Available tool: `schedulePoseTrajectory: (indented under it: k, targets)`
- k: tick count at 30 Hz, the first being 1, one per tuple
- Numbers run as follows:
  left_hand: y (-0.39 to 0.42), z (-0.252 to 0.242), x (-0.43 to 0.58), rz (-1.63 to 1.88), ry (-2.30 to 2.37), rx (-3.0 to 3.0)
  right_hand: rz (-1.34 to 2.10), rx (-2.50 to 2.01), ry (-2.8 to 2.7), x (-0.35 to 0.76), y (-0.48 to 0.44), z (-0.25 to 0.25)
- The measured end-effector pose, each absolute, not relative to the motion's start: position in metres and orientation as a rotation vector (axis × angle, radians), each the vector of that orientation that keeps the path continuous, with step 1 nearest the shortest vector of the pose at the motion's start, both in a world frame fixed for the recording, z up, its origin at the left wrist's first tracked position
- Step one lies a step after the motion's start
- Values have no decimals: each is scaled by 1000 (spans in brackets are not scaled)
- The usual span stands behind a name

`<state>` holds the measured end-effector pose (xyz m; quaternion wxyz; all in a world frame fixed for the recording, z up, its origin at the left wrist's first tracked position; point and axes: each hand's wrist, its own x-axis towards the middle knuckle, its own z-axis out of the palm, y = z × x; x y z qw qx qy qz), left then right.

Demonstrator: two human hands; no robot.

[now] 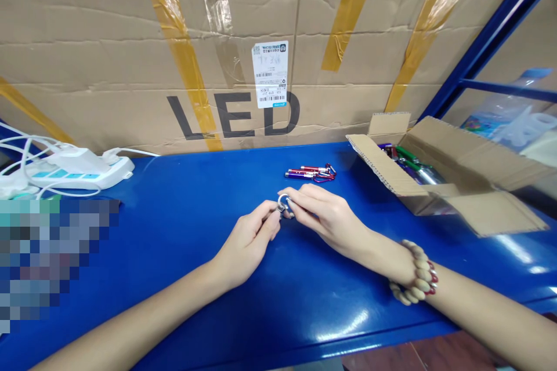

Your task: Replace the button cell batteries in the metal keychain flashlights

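In front of me both hands meet over the blue table. My left hand (250,240) is closed, thumb against the bent fingers, at the lower left end of a small silver carabiner (282,199). My right hand (327,215) pinches the same clip from the right. Fingers cover much of it, and whatever hangs from it is hard to make out. Just beyond the hands lie several small pen-shaped keychain lights (304,173), red and purple, with red carabiners at their right ends.
An open cardboard box (383,171) with colourful metallic lights inside stands at the right, its flaps spread. White power strips (104,178) with tangled cables lie at the left. A large carton (235,75) marked LED walls the back. Blue metal posts (483,40) rise at the right.
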<state>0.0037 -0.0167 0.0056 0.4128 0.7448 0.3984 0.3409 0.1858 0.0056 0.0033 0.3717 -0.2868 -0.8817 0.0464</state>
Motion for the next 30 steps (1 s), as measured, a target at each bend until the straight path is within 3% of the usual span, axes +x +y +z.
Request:
schedulePoseTrajectory:
  k: [6, 14, 17, 23, 30]
  targets:
    - [-18, 3, 5, 799, 1033, 2022, 62, -842, -2183, 186, 9, 4]
    - [-15, 2, 5, 933, 1223, 1877, -127, -1621, -2385, 219, 31, 2]
    - [-16, 2, 6, 950, 1223, 1873, -80, -1416, -2252, 209, 23, 11]
    - [-16, -2, 5, 979, 1256, 1980, 496, -1019, -1982, 179, -3, 24]
    - [-19, 1, 5, 953, 1219, 2012, 482, -861, -2009, 177, -6, 16]
